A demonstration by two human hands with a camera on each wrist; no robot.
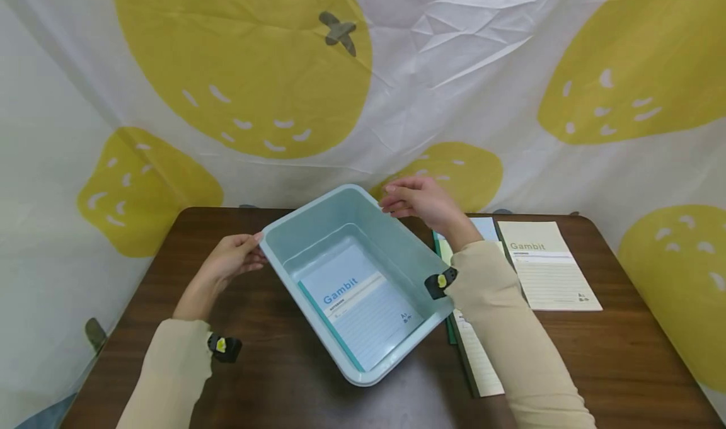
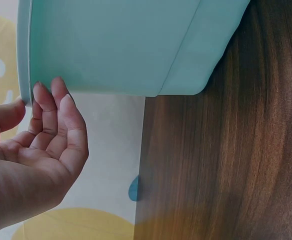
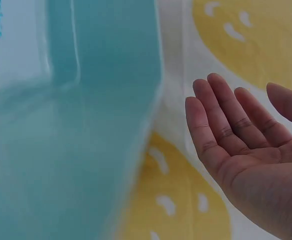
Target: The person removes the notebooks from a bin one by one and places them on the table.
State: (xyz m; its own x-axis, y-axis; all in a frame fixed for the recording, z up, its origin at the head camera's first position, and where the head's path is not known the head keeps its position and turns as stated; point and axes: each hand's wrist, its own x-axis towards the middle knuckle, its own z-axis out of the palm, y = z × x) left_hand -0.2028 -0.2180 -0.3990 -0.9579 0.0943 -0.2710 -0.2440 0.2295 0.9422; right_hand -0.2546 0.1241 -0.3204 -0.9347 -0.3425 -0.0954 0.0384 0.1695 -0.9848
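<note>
A light blue-green plastic basin (image 1: 397,243) sits at an angle over the middle of the table. Inside it lies a pale blue Gambit notebook (image 1: 368,315) with a green spine. At the basin's left corner my left hand (image 1: 232,256) pinches the rim, thumb on top and fingers curled beneath; the left wrist view shows this grip on the basin wall (image 2: 116,45) from outside. My right hand (image 1: 422,202) is raised by the far right rim. Its fingers (image 3: 231,120) are relaxed and hold nothing, with a gap to the basin in the right wrist view.
On the right of the dark wooden table (image 1: 255,353) lies a cream Gambit notebook (image 1: 547,271). More notebooks (image 1: 479,360) lie beneath my right forearm, partly hidden by it and by the basin. A lemon-print cloth (image 1: 397,101) hangs behind the table.
</note>
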